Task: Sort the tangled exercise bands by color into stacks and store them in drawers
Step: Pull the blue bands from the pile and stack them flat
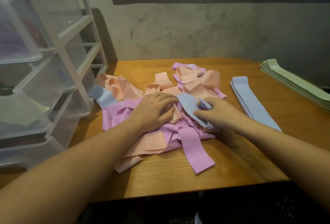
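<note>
A tangled pile of pink and peach exercise bands covers the middle of the wooden table. My right hand grips a light blue band lying on top of the pile. My left hand presses flat on the pile just left of it, fingers spread. Another light blue band pokes out at the pile's left edge. A neat stack of light blue bands lies to the right, and a stack of green bands sits at the far right edge.
A white frame of translucent plastic drawers stands on the left, its drawers partly pulled out with some coloured items inside. A bare concrete wall backs the table. The table's front edge runs near my forearms.
</note>
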